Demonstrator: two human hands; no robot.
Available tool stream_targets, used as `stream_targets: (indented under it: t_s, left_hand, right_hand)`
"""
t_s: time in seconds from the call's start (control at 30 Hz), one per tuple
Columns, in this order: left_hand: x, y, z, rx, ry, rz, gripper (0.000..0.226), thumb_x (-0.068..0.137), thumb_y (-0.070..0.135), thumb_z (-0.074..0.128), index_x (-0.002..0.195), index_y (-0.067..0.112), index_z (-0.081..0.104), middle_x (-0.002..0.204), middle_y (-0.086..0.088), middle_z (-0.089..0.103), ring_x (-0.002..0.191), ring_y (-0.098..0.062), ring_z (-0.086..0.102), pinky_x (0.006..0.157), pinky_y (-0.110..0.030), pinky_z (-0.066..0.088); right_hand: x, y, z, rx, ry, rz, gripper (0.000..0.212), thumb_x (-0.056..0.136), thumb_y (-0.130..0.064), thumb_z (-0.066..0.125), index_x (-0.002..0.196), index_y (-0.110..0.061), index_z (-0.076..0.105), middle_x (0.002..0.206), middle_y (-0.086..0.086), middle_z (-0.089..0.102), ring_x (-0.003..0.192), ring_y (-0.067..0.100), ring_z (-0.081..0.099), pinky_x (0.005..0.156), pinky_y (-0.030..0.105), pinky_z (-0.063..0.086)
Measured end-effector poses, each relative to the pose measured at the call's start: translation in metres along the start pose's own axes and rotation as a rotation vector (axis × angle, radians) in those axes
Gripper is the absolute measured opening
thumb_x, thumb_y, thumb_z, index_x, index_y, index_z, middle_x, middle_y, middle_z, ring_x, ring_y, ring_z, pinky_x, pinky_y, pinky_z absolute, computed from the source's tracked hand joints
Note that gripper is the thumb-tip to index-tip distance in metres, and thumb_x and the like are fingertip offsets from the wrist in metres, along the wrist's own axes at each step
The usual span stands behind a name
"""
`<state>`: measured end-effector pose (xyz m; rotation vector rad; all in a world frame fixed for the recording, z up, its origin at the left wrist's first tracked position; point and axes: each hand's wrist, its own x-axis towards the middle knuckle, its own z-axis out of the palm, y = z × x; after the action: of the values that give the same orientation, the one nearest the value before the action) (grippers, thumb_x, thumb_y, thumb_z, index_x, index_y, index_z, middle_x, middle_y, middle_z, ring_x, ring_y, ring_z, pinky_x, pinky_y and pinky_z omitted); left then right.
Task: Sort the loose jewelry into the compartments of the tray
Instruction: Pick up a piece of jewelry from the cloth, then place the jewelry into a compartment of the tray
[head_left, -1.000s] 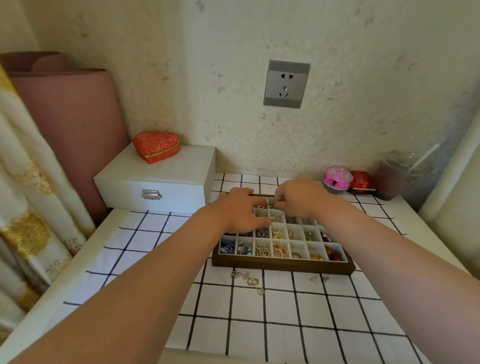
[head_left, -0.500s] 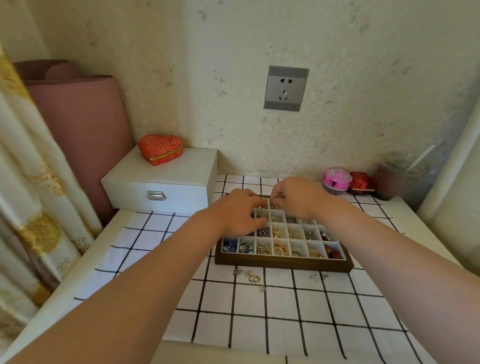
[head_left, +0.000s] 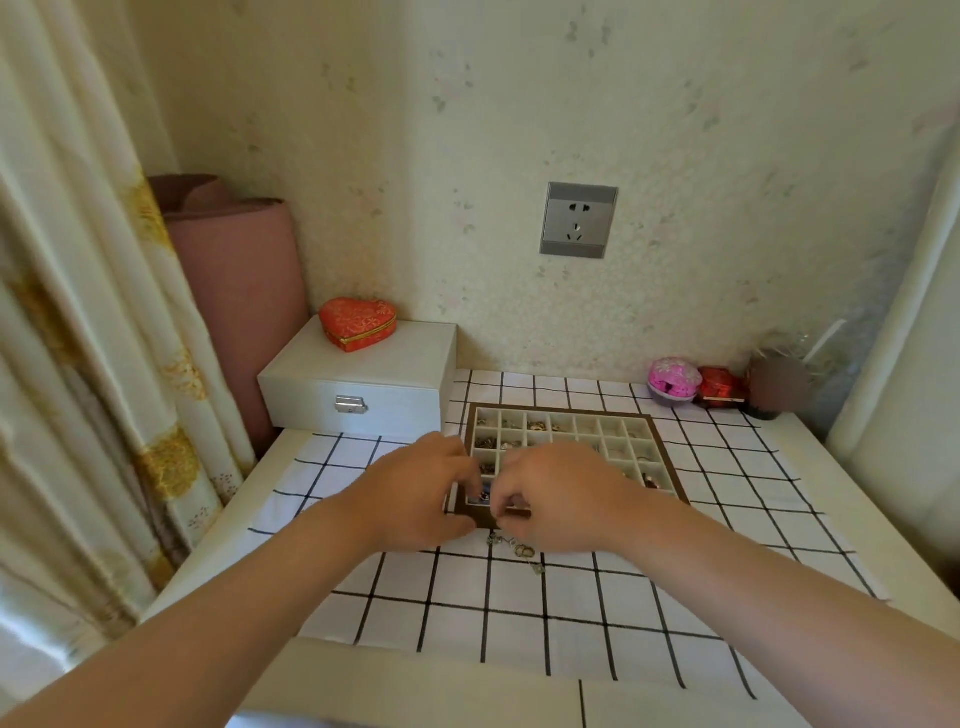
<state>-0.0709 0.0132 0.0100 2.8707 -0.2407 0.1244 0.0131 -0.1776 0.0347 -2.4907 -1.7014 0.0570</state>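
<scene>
Both hands withdrew to the tray's (head_left: 670, 473) near edge, curled; loose jewelry (head_left: 514, 545) just below.

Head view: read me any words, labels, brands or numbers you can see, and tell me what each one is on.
None can be read.
Wall socket: only plug holes, no lettering shows.
Heart box: gold pattern, no words.
White box: metal clasp, no label.
Pink ball and red box: patterns too small to tell.
Tray, cloth: no print, only grid lines.
Blurred patch at the far right: unreadable.
</scene>
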Motion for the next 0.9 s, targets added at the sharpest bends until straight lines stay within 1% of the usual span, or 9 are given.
stream_targets:
  t_s: [0.13,0.2,0.3,0.4,0.5,0.6,0.67,0.8,0.9]
  left_hand:
    - [-0.013,-0.001,0.002,0.008,0.009,-0.018,0.022,0.086,0.036,0.069,0.107,0.034,0.062,0.105,0.014,0.05,0.1,-0.003,0.044,0.082,-0.024,0.046]
    - [-0.016,0.002,0.003,0.002,-0.017,-0.038,0.018,0.088,0.037,0.067,0.105,0.035,0.062,0.104,0.016,0.05,0.099,-0.002,0.046,0.082,-0.023,0.047]
    - [-0.015,0.007,0.003,-0.006,-0.065,-0.05,0.012,0.089,0.036,0.065,0.1,0.033,0.066,0.1,0.015,0.053,0.092,-0.003,0.051,0.077,-0.02,0.045]
    - [-0.01,0.01,0.003,0.03,-0.085,-0.033,0.012,0.09,0.036,0.062,0.096,0.033,0.072,0.091,0.015,0.06,0.085,-0.004,0.055,0.071,-0.019,0.043]
    - [-0.006,0.013,0.003,0.054,-0.142,-0.053,0.018,0.089,0.037,0.06,0.101,0.035,0.073,0.087,0.013,0.068,0.08,-0.006,0.06,0.07,-0.02,0.046]
    - [-0.003,0.013,-0.001,0.035,-0.162,-0.09,0.015,0.088,0.04,0.063,0.097,0.034,0.074,0.087,0.014,0.07,0.08,-0.004,0.062,0.072,-0.021,0.049]
    - [-0.001,0.012,-0.005,-0.031,-0.158,-0.128,0.011,0.088,0.04,0.064,0.093,0.034,0.072,0.086,0.014,0.07,0.076,-0.002,0.061,0.065,-0.017,0.044]
    - [0.006,0.007,-0.017,-0.319,-0.091,-0.214,0.009,0.093,0.031,0.063,0.094,0.036,0.07,0.087,0.017,0.067,0.067,0.004,0.061,0.062,-0.013,0.041]
    - [0.016,0.01,-0.026,-0.613,-0.006,-0.305,0.012,0.096,0.024,0.06,0.1,0.027,0.071,0.092,0.008,0.072,0.067,-0.009,0.07,0.057,-0.019,0.049]
  right_hand:
    - [0.001,-0.002,0.017,-0.123,-0.073,-0.078,0.025,0.098,-0.028,0.054,0.117,-0.032,0.07,0.104,-0.005,0.06,0.086,0.016,0.06,0.069,0.035,0.051]
    - [0.004,-0.002,0.025,-0.218,-0.084,-0.112,0.021,0.098,-0.02,0.055,0.11,-0.027,0.071,0.1,-0.001,0.058,0.08,0.021,0.061,0.06,0.036,0.049]
    - [0.007,-0.004,0.032,-0.326,-0.083,-0.121,0.019,0.095,-0.009,0.056,0.098,-0.02,0.071,0.094,0.002,0.057,0.068,0.022,0.054,0.049,0.033,0.035]
    - [0.008,-0.006,0.037,-0.321,-0.034,-0.107,0.016,0.094,-0.009,0.059,0.09,-0.019,0.072,0.088,0.001,0.056,0.063,0.02,0.053,0.048,0.033,0.039]
    - [0.007,-0.007,0.039,-0.233,0.017,-0.086,0.018,0.097,-0.016,0.057,0.092,-0.02,0.074,0.09,0.0,0.057,0.071,0.022,0.059,0.054,0.035,0.049]
    - [0.004,-0.009,0.035,-0.066,0.048,-0.039,0.021,0.099,-0.026,0.054,0.098,-0.023,0.075,0.099,-0.003,0.06,0.084,0.019,0.061,0.064,0.032,0.047]
    - [0.003,-0.009,0.033,0.053,0.112,0.011,0.017,0.098,-0.029,0.058,0.101,-0.024,0.074,0.1,-0.006,0.061,0.09,0.015,0.06,0.07,0.032,0.047]
    - [0.008,-0.003,0.026,0.277,0.249,0.146,0.012,0.096,-0.032,0.063,0.097,-0.028,0.074,0.094,-0.013,0.066,0.085,0.004,0.06,0.077,0.03,0.052]
    - [0.013,0.003,0.017,0.484,0.31,0.219,0.01,0.096,-0.03,0.064,0.097,-0.027,0.073,0.091,-0.014,0.07,0.073,-0.005,0.06,0.071,0.021,0.049]
